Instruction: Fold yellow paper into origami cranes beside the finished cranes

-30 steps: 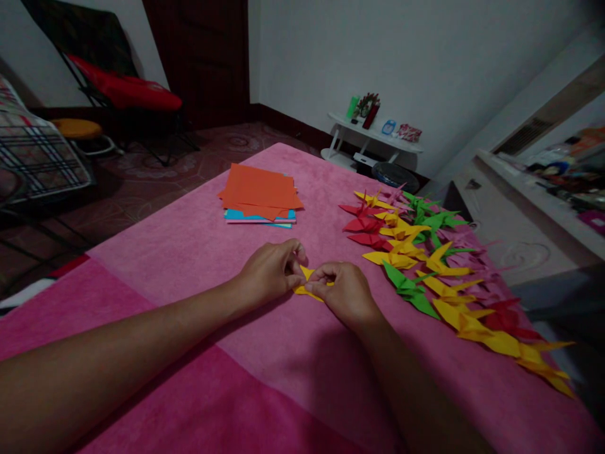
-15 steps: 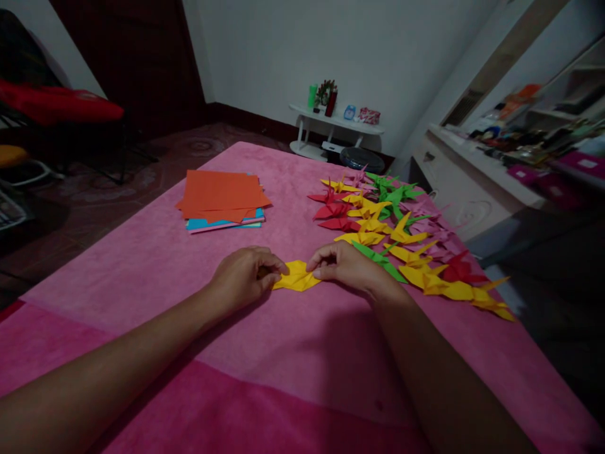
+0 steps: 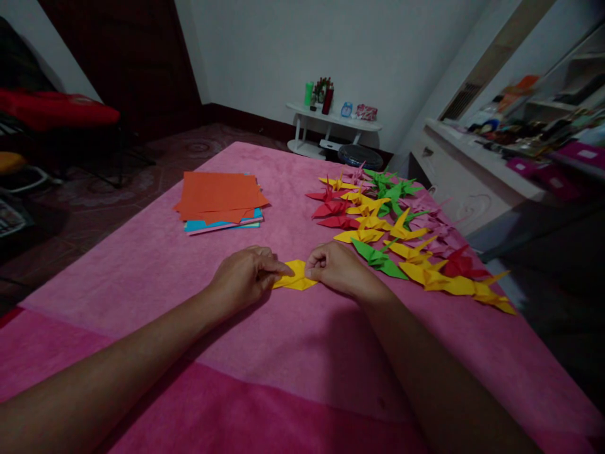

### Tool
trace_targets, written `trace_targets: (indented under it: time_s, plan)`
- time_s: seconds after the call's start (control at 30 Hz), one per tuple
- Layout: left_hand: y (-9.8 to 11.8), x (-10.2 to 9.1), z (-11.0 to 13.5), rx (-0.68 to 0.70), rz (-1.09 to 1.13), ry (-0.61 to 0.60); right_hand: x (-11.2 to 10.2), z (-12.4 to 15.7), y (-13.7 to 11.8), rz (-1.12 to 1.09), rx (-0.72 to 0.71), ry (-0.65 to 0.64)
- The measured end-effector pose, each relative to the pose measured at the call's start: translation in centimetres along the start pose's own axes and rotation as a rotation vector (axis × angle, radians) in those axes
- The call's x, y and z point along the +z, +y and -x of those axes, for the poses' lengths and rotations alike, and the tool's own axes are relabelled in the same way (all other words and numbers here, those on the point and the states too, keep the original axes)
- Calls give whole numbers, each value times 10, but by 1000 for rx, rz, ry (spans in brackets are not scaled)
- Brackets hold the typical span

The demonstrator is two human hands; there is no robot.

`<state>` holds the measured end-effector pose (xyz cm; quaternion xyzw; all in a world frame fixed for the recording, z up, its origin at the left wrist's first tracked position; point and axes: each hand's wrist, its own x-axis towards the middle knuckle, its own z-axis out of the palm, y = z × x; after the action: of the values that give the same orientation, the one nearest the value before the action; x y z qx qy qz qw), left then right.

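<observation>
A small folded yellow paper piece (image 3: 297, 277) lies on the pink cloth (image 3: 293, 353) between my two hands. My left hand (image 3: 248, 275) pinches its left end with curled fingers. My right hand (image 3: 336, 267) pinches its right end, fingers closed. Both hands rest low on the cloth. Just right of my right hand begins a spread of finished folded paper cranes (image 3: 401, 236) in yellow, green, red and pink.
A stack of square paper sheets (image 3: 220, 200), orange on top with blue and pink beneath, lies at the back left of the cloth. Beyond stand a small white shelf (image 3: 335, 123) with small items, a dark door and a cluttered counter (image 3: 491, 157) on the right.
The view has swung to the right. My hands have moved apart, exposing more of the yellow piece, then closed in slightly on its ends.
</observation>
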<state>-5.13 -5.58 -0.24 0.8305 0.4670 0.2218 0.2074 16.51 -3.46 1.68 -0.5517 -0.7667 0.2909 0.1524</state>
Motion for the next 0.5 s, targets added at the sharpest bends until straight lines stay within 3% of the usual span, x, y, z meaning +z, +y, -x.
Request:
trace_targets:
  time_s: [0.23,0.5]
  plan:
    - [0,2,2,60,-8,-12,-1,-2,-10,184,101,27]
    - [5,-1,2,58,12,-28,-1,3,-2,158,24,116]
